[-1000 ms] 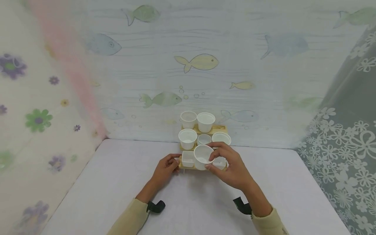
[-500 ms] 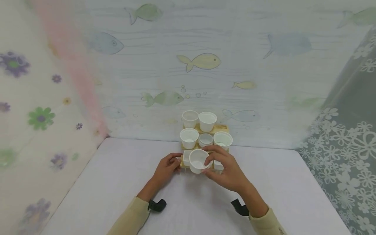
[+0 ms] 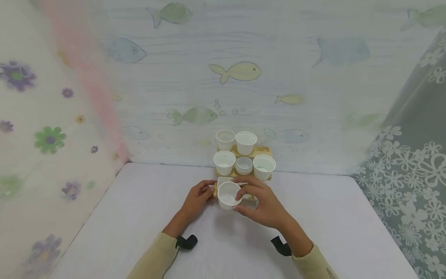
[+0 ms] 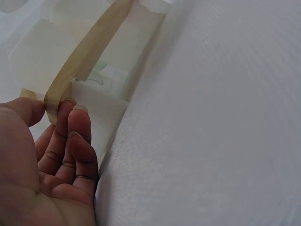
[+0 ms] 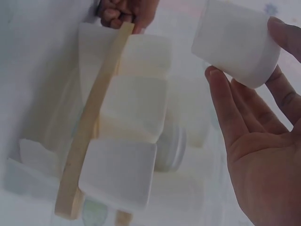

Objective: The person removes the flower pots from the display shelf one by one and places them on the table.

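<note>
My right hand (image 3: 263,201) holds a round white plastic cup (image 3: 228,193) by its right side, mouth facing up, above the front tier of a small wooden stepped rack (image 3: 262,150). The right wrist view shows thumb and fingers around this cup (image 5: 235,40), apart from the square white cups (image 5: 134,106) lined up on the rack. My left hand (image 3: 196,199) grips the left end of the rack's front bar; in the left wrist view, thumb and fingertips pinch that wooden bar (image 4: 87,52). Part of the front row is hidden behind the right hand.
Two round white cups, one of them a taller cup (image 3: 246,143), stand on the back tier. The middle tier carries a left cup (image 3: 224,162), a small lidded-looking jar (image 3: 244,166) and a right cup (image 3: 264,167). A white-covered table (image 3: 146,217) meets a fish-patterned wall (image 3: 195,89) behind.
The right hand has carried the round cup leftward and slightly toward the person, across the front row. The left hand keeps its grip on the rack's end.
</note>
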A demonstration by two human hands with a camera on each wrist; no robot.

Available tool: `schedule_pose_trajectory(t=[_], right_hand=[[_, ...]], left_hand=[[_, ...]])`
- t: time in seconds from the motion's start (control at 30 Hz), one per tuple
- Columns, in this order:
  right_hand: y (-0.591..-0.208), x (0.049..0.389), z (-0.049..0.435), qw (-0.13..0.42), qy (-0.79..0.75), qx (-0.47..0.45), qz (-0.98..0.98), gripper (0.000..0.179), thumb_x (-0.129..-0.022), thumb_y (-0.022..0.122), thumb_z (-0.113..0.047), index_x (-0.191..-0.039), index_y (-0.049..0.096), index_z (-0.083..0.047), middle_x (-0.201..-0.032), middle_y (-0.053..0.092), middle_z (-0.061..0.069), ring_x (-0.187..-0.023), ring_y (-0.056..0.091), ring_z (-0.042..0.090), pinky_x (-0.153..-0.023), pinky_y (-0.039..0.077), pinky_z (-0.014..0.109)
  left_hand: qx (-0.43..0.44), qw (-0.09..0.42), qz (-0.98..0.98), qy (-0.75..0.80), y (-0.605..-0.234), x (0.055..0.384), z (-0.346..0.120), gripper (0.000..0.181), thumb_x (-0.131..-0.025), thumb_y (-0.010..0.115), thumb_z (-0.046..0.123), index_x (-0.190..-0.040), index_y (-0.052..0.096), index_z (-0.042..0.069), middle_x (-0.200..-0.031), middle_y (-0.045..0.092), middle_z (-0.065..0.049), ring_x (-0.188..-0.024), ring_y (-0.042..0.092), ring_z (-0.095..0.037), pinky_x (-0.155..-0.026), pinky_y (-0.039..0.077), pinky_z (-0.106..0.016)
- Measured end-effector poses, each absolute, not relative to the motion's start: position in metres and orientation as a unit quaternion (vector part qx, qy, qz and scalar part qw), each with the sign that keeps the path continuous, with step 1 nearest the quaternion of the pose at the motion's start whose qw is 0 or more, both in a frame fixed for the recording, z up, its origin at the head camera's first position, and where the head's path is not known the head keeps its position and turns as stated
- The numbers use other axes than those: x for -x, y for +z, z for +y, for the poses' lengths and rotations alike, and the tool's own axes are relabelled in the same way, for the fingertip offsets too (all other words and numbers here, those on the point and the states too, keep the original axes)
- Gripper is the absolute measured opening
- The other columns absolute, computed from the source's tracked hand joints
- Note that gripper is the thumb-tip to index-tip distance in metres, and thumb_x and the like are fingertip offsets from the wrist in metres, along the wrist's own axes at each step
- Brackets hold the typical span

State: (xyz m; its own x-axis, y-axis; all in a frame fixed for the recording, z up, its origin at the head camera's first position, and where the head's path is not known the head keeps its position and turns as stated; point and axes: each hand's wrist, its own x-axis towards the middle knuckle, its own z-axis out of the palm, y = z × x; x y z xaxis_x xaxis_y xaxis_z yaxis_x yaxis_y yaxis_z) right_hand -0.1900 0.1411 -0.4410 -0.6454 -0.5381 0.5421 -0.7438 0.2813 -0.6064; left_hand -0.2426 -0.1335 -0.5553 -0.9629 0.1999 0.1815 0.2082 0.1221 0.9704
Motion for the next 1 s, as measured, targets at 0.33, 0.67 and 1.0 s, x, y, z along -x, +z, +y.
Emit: schedule_pose_trajectory(t=[0.33, 0.67, 1.0], right_hand=[[-0.445, 0.19, 0.136, 0.093, 0.406, -0.413, -0.81, 0.022, -0.083, 0.094, -0.021, -0.096, 0.076, -0.025, -0.139, 0.065, -0.007, -0.132, 0.061, 0.018, -0.103, 0.053, 0.038], [-0.449, 0.187, 0.133, 0.023, 0.415, -0.418, -0.808, 0.017, -0.086, 0.091, -0.016, -0.099, 0.08, -0.013, -0.142, 0.064, 0.0, -0.123, 0.064, 0.023, -0.083, 0.062, 0.029], [-0.455, 0.182, 0.133, 0.009, 0.393, -0.423, -0.817, 0.019, -0.087, 0.09, -0.015, -0.102, 0.08, -0.011, -0.145, 0.062, -0.001, -0.111, 0.069, 0.015, -0.082, 0.063, 0.03]], left_hand=[[0.129, -0.002, -0.746, -0.653, -0.555, 0.245, -0.133, 0.03, -0.109, 0.061, 0.013, -0.138, 0.065, 0.007, -0.089, 0.072, -0.006, -0.082, 0.067, -0.017, -0.074, 0.057, -0.027], [0.129, -0.001, -0.754, -0.644, -0.554, 0.239, -0.133, 0.031, -0.109, 0.063, 0.019, -0.139, 0.065, 0.01, -0.089, 0.072, -0.006, -0.081, 0.066, -0.018, -0.075, 0.056, -0.028], [0.133, 0.008, -0.756, -0.641, -0.556, 0.234, -0.131, 0.032, -0.109, 0.062, 0.017, -0.139, 0.065, 0.008, -0.09, 0.073, -0.004, -0.084, 0.066, -0.017, -0.077, 0.055, -0.028]])
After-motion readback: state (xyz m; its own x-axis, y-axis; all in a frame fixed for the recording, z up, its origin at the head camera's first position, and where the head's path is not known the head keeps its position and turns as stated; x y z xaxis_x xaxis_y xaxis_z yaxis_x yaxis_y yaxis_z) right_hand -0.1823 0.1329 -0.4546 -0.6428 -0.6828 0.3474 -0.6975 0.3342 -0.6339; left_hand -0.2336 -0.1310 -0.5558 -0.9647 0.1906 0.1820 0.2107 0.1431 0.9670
